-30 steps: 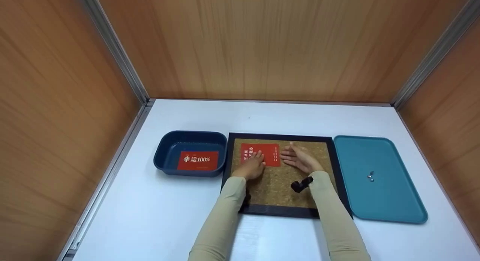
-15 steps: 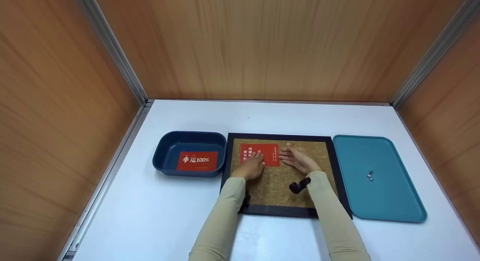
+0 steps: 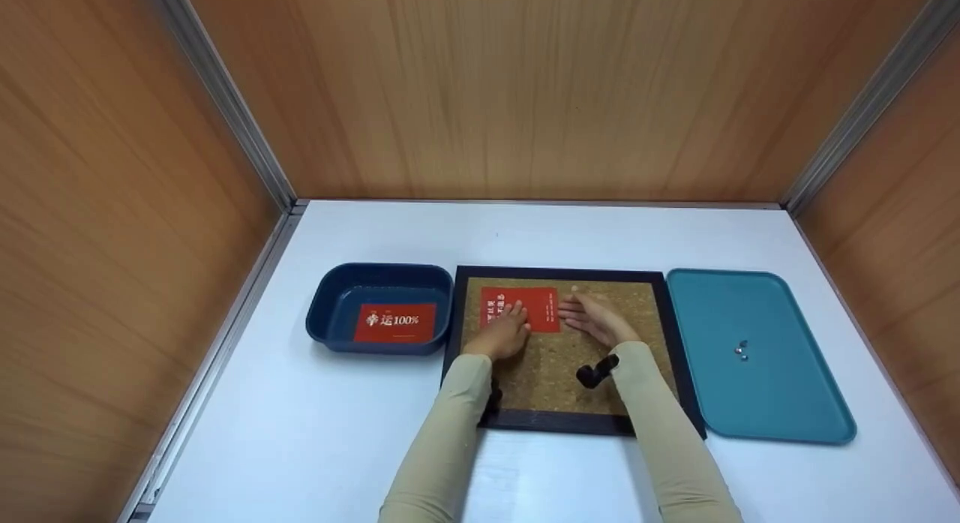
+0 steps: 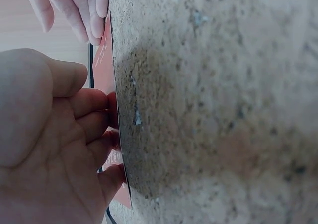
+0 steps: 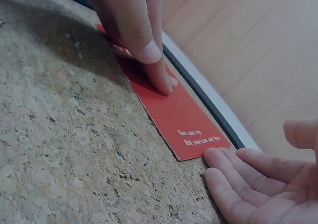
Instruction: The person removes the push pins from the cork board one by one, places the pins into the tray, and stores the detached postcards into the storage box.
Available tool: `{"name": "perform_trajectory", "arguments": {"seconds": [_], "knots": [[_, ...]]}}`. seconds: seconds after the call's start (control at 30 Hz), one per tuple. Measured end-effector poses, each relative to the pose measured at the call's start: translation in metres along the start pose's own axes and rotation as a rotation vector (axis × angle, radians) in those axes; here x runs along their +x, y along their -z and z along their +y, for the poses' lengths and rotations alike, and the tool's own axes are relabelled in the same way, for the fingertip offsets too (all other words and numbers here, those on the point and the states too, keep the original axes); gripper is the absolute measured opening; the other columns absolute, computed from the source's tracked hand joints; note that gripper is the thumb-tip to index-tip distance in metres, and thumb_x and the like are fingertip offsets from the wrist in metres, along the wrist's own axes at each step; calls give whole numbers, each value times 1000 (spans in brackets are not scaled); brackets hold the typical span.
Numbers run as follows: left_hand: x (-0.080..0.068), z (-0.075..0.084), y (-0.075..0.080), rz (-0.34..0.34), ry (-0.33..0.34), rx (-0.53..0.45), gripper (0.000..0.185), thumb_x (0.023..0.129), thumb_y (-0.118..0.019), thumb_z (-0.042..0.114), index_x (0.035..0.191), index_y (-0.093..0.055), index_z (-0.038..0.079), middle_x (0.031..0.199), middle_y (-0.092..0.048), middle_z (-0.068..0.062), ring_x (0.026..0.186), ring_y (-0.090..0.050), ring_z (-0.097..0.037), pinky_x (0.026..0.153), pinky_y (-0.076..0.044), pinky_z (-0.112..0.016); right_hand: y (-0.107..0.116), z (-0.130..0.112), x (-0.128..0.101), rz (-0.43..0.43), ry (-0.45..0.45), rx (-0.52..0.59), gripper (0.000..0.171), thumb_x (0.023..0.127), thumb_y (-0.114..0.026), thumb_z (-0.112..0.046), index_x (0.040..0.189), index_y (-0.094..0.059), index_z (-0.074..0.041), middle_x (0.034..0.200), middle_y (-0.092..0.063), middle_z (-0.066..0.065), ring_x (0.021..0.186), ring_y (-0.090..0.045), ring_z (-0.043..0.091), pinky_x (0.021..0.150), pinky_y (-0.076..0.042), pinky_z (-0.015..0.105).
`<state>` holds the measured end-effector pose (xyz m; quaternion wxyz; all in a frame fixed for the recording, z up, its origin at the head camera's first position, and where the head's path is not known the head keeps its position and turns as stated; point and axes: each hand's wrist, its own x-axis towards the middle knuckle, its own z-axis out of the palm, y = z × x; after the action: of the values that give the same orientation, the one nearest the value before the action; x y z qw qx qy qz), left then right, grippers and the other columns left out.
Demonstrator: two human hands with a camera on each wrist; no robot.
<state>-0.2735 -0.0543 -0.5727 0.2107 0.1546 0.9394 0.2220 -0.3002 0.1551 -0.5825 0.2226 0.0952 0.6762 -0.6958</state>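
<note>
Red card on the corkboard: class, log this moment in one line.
left hand presses card | right hand fingertips at card edge | corkboard | pins in tray

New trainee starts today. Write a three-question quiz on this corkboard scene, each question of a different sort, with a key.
1. True or false: the left hand presses its fingers on the red card that lies on the corkboard.
2. Multiple choice: where do the small metal pins lie? A) in the dark blue bin B) on the teal tray C) on the red card
3. Fill in: a second red card, printed with "100%", lies in the ____.

Key
1. True.
2. B.
3. Dark blue bin. The right hand only touches the first card's edge with straight fingers.
</note>
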Motion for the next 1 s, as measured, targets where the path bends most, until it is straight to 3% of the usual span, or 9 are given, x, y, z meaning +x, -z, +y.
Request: {"name": "perform_trajectory", "arguments": {"seconds": [0.47, 0.8, 1.0], "knots": [[1, 0, 0, 5, -6, -7, 51, 106, -31, 30, 152, -26, 11, 162, -13, -5, 150, -10, -23, 122, -16, -41, -3, -4, -1, 44, -8, 2, 54, 105, -33, -32, 142, -38, 7, 140, -47, 26, 127, -53, 30, 105, -46, 35], [1, 1, -1, 9, -4, 1, 51, 106, -30, 30, 153, -25, 11, 162, -13, -5, 150, -11, -23, 122, -16, -41, -4, -4, -1, 66, -11, 8, 52, 105, -37, -32, 141, -42, 4, 136, -53, 23, 113, -62, 21, 100, -50, 34], [1, 1, -1, 1, 11, -14, 51, 106, -30, 30, 153, -24, 12, 162, -12, -4, 150, -9, -22, 122, -14, -40, -8, -4, 0, 75, -9, 22, 52, 104, -38, -31, 142, -38, 3, 142, -47, 24, 123, -55, 29, 104, -47, 37]]}}
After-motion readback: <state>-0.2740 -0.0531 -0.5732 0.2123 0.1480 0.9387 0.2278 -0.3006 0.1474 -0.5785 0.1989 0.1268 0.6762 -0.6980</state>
